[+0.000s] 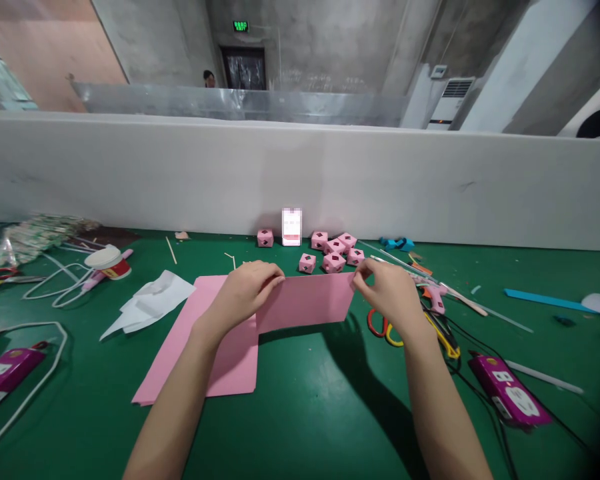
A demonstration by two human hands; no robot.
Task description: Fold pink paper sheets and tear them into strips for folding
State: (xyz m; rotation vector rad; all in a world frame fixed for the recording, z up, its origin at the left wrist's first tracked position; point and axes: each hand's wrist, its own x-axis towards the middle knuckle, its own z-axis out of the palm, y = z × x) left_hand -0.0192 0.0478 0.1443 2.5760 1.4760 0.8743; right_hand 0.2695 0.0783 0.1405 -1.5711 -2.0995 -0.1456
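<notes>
Between my two hands a pink paper strip [305, 301] is held up, its long top edge level and its lower part hanging. My left hand [253, 283] pinches the strip near its left end, above a stack of pink paper sheets [233, 367] lying on the green table. At the strip's upper right corner my right hand [385, 283] pinches it between thumb and fingers. Just behind the strip sit several small folded pink paper cubes [333, 262] with dark diamond-shaped openings. One more pink cube [265, 238] stands left of a lit phone [291, 227].
Scissors with red and yellow handles [394, 335] and a pink glue gun [435, 298] lie by my right forearm. Purple power strips [510, 391] with cords flank both sides. White crumpled paper [150, 303] and a paper cup [109, 261] are left. A white partition [180, 173] closes the back.
</notes>
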